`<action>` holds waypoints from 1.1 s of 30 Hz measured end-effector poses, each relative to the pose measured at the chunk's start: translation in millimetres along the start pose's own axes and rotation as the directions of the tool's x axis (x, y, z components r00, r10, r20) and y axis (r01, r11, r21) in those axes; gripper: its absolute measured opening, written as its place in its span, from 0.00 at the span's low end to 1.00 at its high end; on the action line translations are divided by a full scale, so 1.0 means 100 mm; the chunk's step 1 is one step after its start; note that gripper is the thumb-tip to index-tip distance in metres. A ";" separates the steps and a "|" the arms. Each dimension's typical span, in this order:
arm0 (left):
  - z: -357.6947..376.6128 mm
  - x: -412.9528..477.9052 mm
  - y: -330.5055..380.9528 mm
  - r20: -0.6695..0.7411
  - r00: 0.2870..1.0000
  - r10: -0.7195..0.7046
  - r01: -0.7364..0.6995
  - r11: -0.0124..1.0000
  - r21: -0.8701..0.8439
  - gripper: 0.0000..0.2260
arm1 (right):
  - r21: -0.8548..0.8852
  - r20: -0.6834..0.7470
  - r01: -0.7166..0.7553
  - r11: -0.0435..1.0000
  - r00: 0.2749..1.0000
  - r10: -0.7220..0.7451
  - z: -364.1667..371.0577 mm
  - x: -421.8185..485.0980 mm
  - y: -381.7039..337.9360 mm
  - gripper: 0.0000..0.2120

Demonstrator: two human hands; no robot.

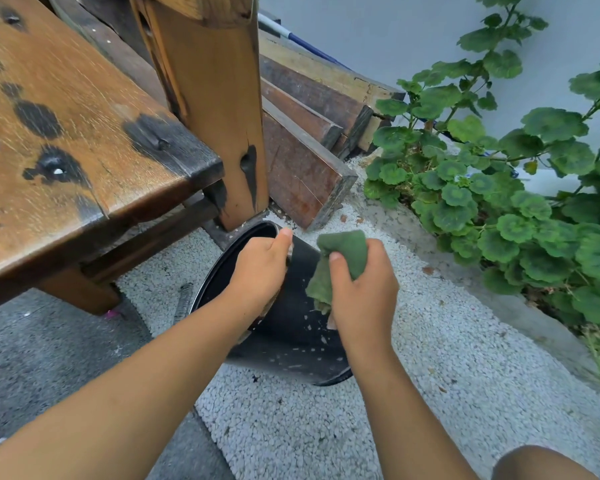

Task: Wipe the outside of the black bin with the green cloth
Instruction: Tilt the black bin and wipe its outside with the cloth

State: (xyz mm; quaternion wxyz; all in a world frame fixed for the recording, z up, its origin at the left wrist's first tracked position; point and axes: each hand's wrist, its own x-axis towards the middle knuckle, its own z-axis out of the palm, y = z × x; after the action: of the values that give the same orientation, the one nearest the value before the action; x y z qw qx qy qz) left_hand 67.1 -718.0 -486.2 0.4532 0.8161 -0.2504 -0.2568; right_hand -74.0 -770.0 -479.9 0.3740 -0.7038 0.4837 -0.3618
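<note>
Gripping the rim of the black bin (293, 327), the left hand (262, 268) has its fingers curled over the edge and its thumb lying along the top of the rim. The bin stands tilted on pale gravel (430, 368), directly under and between the two hands, its open mouth turned toward the left hand and its speckled outer wall facing the right. The right hand (364, 292) is closed around the bunched green cloth (340, 261); a fold of it rises above the thumb and another hangs down beside the palm against the bin's wall. Beyond the left hand stand a wooden bench (77, 133) and its post (219, 109). Leafy green plants (499, 202) grow well off to the far side of the right hand.
</note>
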 end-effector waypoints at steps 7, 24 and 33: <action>0.02 0.01 -0.02 0.045 0.968 -0.246 0.250 0.948 -0.196 0.26 | -0.066 0.096 0.005 0.998 0.995 0.001 0.47 -0.29 -0.08 0.10; -0.31 0.08 -0.38 -0.100 0.987 -0.128 0.134 0.989 0.060 0.24 | -0.363 0.065 -0.114 0.925 0.987 0.147 0.37 -0.03 0.93 0.08; -0.33 -0.05 -0.35 -0.017 1.000 0.000 0.000 1.000 0.021 0.25 | -0.404 0.025 -0.172 0.899 0.980 0.198 0.26 0.09 1.18 0.06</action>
State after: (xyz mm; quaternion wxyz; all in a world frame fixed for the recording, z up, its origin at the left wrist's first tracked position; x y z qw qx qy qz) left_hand 90.6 -678.2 -501.0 0.4466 0.8229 -0.2493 -0.2474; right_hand -97.5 -804.1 -594.1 0.2706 -0.7275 0.5995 -0.1950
